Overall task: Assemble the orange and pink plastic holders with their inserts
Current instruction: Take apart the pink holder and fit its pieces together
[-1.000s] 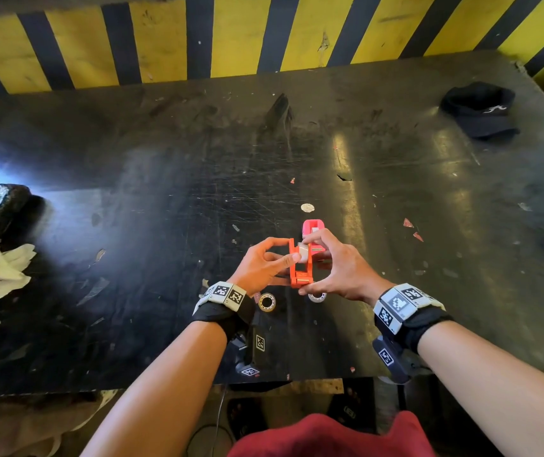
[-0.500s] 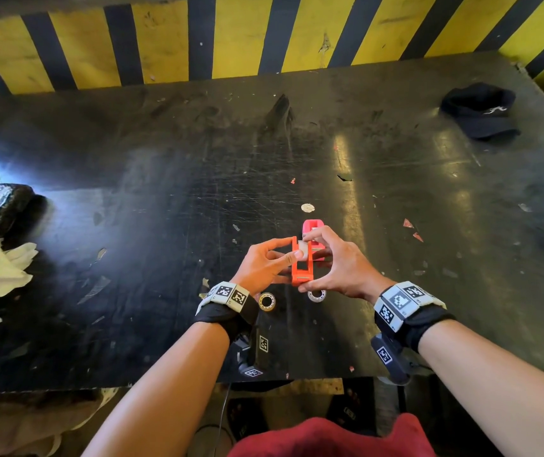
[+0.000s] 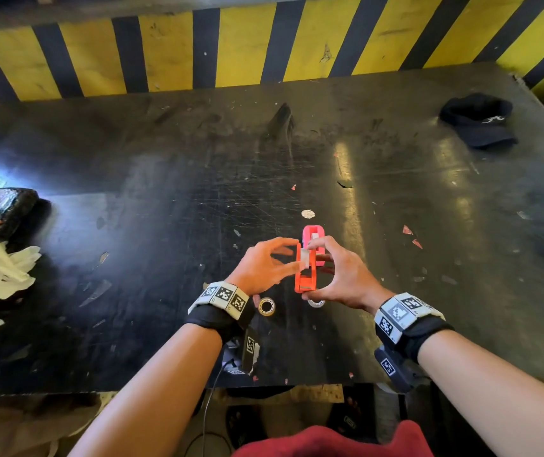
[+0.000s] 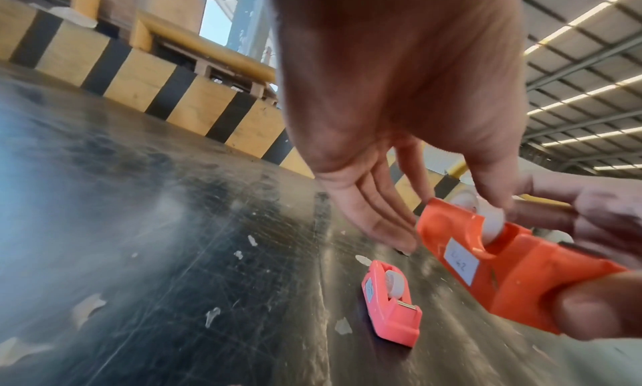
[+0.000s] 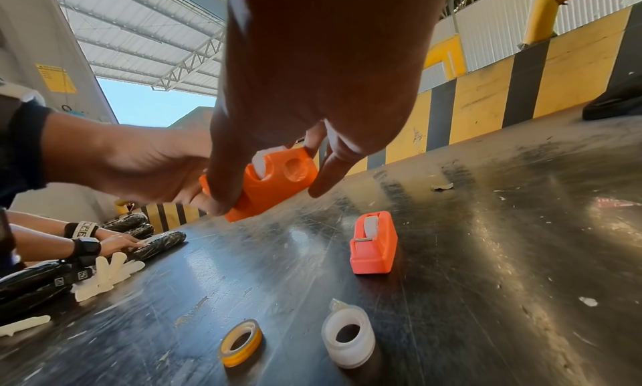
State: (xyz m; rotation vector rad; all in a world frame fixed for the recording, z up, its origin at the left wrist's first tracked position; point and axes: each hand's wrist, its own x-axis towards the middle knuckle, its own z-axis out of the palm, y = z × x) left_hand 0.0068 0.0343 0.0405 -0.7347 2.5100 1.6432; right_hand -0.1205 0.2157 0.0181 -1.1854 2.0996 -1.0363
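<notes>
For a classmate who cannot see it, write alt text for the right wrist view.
Two hands hold an orange holder above a scuffed black table: the right hand grips it from above, the left hand from the side. On the table below stand a pink holder with a white insert, a yellow tape roll and a white roll.

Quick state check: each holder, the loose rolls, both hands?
orange holder: held off the table, white insert in its slot
pink holder: standing on the table, insert seated
yellow tape roll: loose on the table
white roll: loose on the table
left hand: pinches the insert
right hand: grips the orange holder
</notes>
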